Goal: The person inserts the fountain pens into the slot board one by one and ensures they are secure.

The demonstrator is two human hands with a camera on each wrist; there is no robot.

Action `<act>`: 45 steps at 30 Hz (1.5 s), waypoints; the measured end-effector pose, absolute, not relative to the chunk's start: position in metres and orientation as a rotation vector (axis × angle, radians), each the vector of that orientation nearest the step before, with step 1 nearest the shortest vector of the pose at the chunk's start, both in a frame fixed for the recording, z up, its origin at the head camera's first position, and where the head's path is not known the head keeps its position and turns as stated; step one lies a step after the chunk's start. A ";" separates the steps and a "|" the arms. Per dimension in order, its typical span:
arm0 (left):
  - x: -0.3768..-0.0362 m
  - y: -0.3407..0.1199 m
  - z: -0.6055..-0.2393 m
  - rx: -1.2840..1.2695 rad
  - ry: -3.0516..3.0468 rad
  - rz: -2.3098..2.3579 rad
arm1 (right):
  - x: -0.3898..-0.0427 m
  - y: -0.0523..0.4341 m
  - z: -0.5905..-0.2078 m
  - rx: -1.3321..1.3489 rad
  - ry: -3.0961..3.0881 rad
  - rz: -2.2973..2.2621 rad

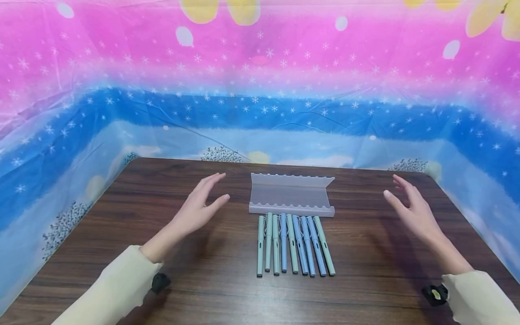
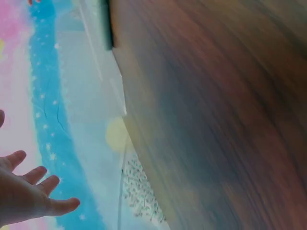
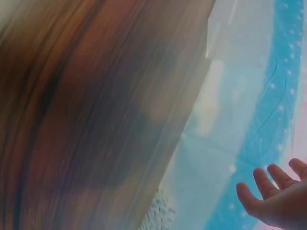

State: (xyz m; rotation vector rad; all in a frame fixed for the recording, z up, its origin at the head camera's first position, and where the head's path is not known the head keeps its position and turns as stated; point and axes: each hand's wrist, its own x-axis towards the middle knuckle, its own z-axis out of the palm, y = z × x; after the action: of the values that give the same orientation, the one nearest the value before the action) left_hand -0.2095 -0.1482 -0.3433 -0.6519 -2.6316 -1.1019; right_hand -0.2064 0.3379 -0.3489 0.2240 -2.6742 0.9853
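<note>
My left hand hovers over the table left of a clear plastic pen rack, fingers loosely extended and holding nothing. On the other side, my right hand is likewise raised, its thumb and fingers apart with nothing between them. The rack has scalloped front and back edges and carries no pens. Just in front of it lies a row of several capped pens, some green and some blue, clips toward the rack. In the left wrist view, the spread fingers show against the backdrop; the right wrist view shows relaxed fingers.
The dark wood-grain table runs back to a pink and blue snowflake cloth that hangs around its far and side edges. A small black device sits at the left cuff, and another black device at the right cuff.
</note>
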 end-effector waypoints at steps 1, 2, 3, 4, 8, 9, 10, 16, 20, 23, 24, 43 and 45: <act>-0.210 -0.146 -0.343 -0.644 -2.631 -1.176 | -0.214 0.344 -0.359 0.213 -2.659 1.011; -0.211 -0.144 -0.342 -0.625 -2.636 -1.242 | -0.224 0.352 -0.370 0.210 -2.648 1.039; -0.212 -0.142 -0.341 -0.606 -2.637 -1.304 | -0.231 0.358 -0.378 0.224 -2.639 1.105; -0.214 -0.140 -0.341 -0.585 -2.634 -1.358 | -0.240 0.365 -0.389 0.212 -2.638 1.116; -0.220 -0.133 -0.341 -0.527 -2.611 -1.526 | -0.250 0.365 -0.403 0.185 -2.660 1.240; -0.222 -0.131 -0.341 -0.520 -2.605 -1.551 | -0.245 0.356 -0.396 0.196 -2.669 1.289; -0.224 -0.129 -0.342 -0.511 -2.600 -1.574 | -0.240 0.348 -0.393 0.184 -2.678 1.301; -0.230 -0.121 -0.349 -0.462 -2.594 -1.639 | -0.215 0.305 -0.362 0.206 -2.699 1.580; -0.235 -0.117 -0.352 -0.492 -2.601 -1.593 | -0.214 0.292 -0.366 0.132 -2.736 1.683; -0.240 -0.115 -0.354 -0.508 -2.620 -1.531 | -0.216 0.287 -0.371 0.107 -2.764 1.743; -0.241 -0.114 -0.355 -0.512 -2.628 -1.506 | -0.217 0.286 -0.373 0.102 -2.772 1.757; -0.264 -0.099 -0.355 -0.524 -2.616 -1.337 | -0.223 0.258 -0.390 0.199 -2.914 1.808; -0.266 -0.096 -0.354 -0.509 -2.611 -1.336 | -0.223 0.256 -0.389 0.208 -2.918 1.807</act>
State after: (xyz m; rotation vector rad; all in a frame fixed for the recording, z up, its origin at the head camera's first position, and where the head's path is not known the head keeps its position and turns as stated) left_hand -0.2661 -0.0961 -0.3544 -0.5094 -2.6112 -1.3362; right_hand -0.2234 0.2561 -0.3889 0.2076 -2.9183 1.8068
